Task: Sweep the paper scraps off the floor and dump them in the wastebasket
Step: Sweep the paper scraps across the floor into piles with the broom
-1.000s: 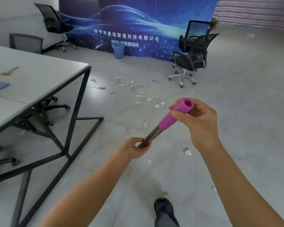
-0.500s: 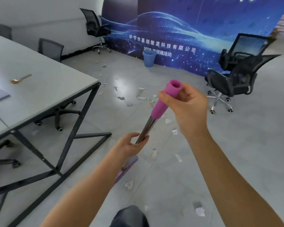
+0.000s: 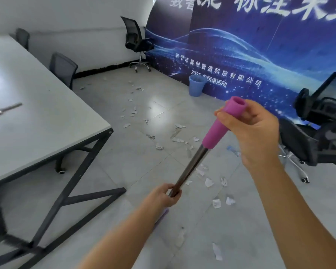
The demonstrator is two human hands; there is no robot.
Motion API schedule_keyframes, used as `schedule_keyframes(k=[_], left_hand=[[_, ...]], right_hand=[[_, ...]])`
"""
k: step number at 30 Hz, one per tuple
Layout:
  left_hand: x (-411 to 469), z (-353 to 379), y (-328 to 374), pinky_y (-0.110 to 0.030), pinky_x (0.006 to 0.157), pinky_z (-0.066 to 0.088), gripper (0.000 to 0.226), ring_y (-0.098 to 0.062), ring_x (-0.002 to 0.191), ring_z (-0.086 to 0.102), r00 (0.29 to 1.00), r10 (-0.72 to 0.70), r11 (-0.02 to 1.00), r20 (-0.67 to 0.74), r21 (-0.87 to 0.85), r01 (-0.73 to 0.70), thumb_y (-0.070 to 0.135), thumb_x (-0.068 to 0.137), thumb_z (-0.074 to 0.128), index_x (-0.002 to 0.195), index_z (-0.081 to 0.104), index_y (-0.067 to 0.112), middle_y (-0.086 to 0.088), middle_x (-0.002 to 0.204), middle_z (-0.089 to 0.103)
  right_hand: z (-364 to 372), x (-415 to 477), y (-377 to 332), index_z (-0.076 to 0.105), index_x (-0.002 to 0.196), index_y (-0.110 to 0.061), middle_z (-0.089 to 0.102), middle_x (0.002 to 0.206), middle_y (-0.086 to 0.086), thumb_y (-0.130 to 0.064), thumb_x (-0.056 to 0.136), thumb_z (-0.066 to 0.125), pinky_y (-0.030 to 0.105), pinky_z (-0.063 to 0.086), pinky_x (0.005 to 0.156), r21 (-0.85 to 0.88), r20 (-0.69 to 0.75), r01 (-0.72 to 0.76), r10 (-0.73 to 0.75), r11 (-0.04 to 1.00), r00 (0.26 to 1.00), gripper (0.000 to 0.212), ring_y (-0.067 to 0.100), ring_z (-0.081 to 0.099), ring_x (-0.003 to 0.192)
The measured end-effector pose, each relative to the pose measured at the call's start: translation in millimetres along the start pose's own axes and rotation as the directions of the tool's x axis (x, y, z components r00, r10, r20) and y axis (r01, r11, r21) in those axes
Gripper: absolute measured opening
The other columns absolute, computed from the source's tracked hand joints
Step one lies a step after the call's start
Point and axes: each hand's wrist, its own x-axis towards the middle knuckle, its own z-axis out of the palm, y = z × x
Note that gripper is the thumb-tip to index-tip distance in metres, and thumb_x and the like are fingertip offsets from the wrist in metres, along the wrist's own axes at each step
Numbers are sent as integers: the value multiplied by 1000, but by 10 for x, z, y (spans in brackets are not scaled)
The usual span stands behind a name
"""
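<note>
Pink rubber sleeves the top end of the broom handle (image 3: 217,131), and the right hand (image 3: 258,133) grips that sleeve just below its open tip, its fingers (image 3: 227,115) curled round it with the thumb laid across the front. Below the sleeve the shaft is bare dull metal, slanting down and to the left to the left hand (image 3: 162,198), whose fingers (image 3: 175,194) close round it lower down. Past that wrist only a lilac sliver of the broom head (image 3: 162,216) shows, and whether it touches the floor (image 3: 124,162) cannot be told. White paper scraps (image 3: 209,182) lie scattered over the grey tiles: a loose cluster just beside the lower shaft, more strewn farther back toward the wall, and a few near the bottom edge of the view. The blue wastebasket (image 3: 196,86) stands upright against the foot of a dark blue printed banner (image 3: 241,45), well apart from the hands. On the left a pale grey tabletop (image 3: 47,117) on black angled legs carries a small brush (image 3: 4,110). A black office chair (image 3: 318,136) stands at the right, partly behind the right hand, and another chair (image 3: 136,41) sits by the far wall.
</note>
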Motion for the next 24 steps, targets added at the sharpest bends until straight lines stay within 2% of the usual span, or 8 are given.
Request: schedule_keyframes(k=[3, 6, 8, 12, 17, 20, 22, 24], left_hand=[[225, 549, 194, -30, 100, 46, 10, -22, 124, 52, 1000, -12, 996, -14, 88, 13, -4, 89, 55, 86, 47, -9, -18, 120, 43], [588, 1091, 512, -32, 93, 48, 12, -22, 123, 52, 998, 55, 991, -23, 122, -52, -3, 89, 56, 95, 46, -7, -12, 136, 43], [832, 1479, 751, -32, 94, 48, 12, -23, 123, 52, 996, 80, 990, -44, 117, -74, -3, 89, 56, 95, 46, -7, -13, 140, 40], [1218, 2320, 1262, -28, 99, 45, 11, -21, 125, 51, 985, 157, 987, -69, 42, -155, -3, 90, 53, 84, 46, -7, -14, 130, 45], [1511, 3206, 2014, -27, 101, 43, 20, -20, 126, 50, 963, 243, 961, -117, -103, -255, -1, 92, 52, 74, 43, -6, -18, 110, 39], [1616, 3532, 2450, -28, 97, 44, 20, -29, 104, 58, 955, 258, 941, -149, -185, -283, -1, 92, 52, 75, 43, -7, -18, 107, 41], [1705, 3712, 2713, -27, 83, 51, 21, -32, 72, 50, 945, 289, 935, -151, -167, -313, -2, 92, 51, 74, 43, -8, -20, 97, 45], [1837, 3883, 3020, -28, 48, 54, 21, -30, 65, 45, 937, 311, 929, -160, -158, -335, -2, 94, 49, 74, 44, -8, -20, 83, 44]], right_hand=[[-133, 501, 348, 61, 76, -29, 69, 70, -14, -29, 52, 71, 17, 53, 69, 22, 85, 3, -5, 1000, 996, 26, 4, 64, 68], [-197, 1039, 751, 58, 77, -39, 67, 74, -10, -31, 58, 68, 19, 53, 72, 42, 185, -9, 1, 999, 983, 22, 12, 64, 74], [-245, 1472, 1065, 53, 83, -32, 66, 75, -7, -27, 64, 65, 20, 53, 71, 103, 204, -5, -16, 995, 979, 23, 15, 66, 74], [-303, 2456, 1691, 47, 86, -23, 67, 74, -4, -22, 68, 70, 26, 56, 69, 185, 256, -38, -11, 982, 967, 29, 16, 68, 68], [-76, 3743, 2270, 56, 81, -40, 68, 77, -3, -41, 62, 78, 27, 55, 73, 258, 445, -107, -20, 960, 895, 29, 18, 69, 72], [199, 4269, 2595, 57, 82, -43, 68, 78, -2, -38, 65, 76, 28, 55, 75, 295, 479, -97, -60, 951, 876, 26, 19, 68, 72], [413, 4516, 2835, 56, 85, -42, 64, 82, 13, -47, 68, 73, 28, 55, 72, 291, 399, -37, -86, 956, 913, 24, 20, 68, 70], [660, 4768, 3099, 56, 87, -43, 61, 83, 19, -52, 71, 68, 27, 55, 69, 303, 327, 12, -116, 953, 938, 22, 17, 68, 66]])
